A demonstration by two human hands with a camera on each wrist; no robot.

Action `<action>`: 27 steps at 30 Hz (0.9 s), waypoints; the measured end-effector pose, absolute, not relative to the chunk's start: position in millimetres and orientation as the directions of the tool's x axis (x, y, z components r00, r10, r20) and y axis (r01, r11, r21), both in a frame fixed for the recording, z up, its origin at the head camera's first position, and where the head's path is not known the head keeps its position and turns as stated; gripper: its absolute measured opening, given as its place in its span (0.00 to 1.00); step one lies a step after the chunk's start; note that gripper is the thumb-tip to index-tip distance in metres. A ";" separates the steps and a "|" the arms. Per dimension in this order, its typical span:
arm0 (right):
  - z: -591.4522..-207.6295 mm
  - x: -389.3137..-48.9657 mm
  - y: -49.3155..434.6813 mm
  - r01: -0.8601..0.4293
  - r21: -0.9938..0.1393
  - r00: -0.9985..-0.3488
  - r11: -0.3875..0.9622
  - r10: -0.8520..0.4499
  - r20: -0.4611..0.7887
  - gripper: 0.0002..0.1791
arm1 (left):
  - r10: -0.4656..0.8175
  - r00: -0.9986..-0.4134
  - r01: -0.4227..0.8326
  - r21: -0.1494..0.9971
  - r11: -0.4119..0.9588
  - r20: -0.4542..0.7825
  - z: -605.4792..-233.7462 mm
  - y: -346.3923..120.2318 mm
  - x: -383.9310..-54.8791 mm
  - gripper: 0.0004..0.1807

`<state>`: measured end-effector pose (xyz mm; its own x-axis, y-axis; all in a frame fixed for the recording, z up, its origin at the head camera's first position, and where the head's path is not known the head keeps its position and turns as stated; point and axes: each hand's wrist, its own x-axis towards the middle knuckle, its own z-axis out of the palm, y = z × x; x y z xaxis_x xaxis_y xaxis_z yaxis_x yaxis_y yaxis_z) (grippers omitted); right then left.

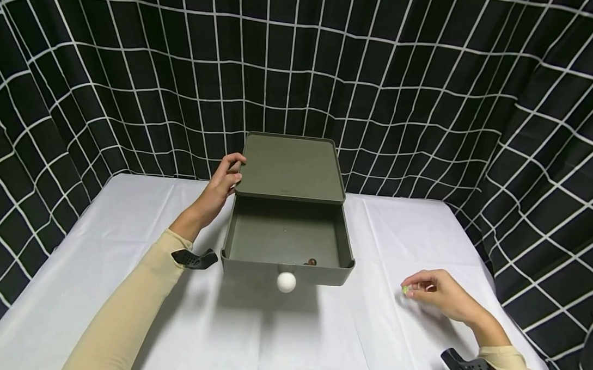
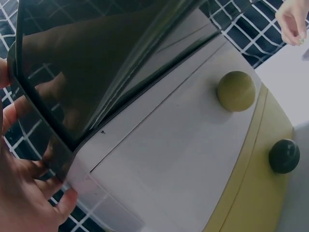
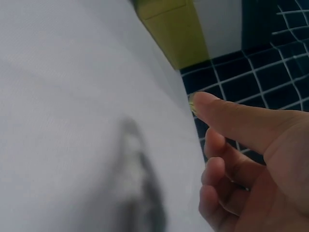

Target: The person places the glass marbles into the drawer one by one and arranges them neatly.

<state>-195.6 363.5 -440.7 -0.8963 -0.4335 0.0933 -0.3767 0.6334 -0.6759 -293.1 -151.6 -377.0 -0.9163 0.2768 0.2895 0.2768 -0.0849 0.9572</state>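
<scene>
My left hand rests against the left side of a small olive-grey chest of drawers, with fingertips at its top edge. In the left wrist view its fingers spread along the chest's side. The top drawer is pulled out towards me, a white round knob on its front. Inside it, by the front wall, lies a small dark reddish marble-like ball. To the right of the chest, low over the table, my right hand pinches a small shiny yellow-green piece between thumb and fingers; it is mostly hidden.
Lower drawer fronts in white and yellow show in the left wrist view, with a yellow-green knob and a dark green knob sticking out. A white cloth covers the table. Black curtains with white grid lines surround its back and sides.
</scene>
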 end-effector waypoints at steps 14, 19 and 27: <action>-429.1 -205.7 344.5 -0.432 -0.687 -0.888 0.584 -0.409 0.211 0.07 | 0.271 -0.917 0.281 0.956 -0.085 0.294 -375.6 -150.1 -292.8 0.24; -421.5 -204.8 334.0 -0.446 -0.679 -0.883 0.583 -0.410 0.228 0.06 | 0.270 -0.917 0.279 0.956 -0.090 0.293 -377.1 -150.1 -293.1 0.24; -410.1 -208.4 321.0 -0.486 -0.668 -0.863 0.564 -0.432 0.263 0.06 | 0.261 -0.916 0.290 0.952 -0.093 0.305 -377.3 -151.2 -293.9 0.24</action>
<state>-208.4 321.0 -410.1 -0.8625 -0.4322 0.2631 -0.4862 0.5639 -0.6676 -293.9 -151.2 -377.3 -0.9159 0.2614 0.3045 0.2902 -0.0929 0.9525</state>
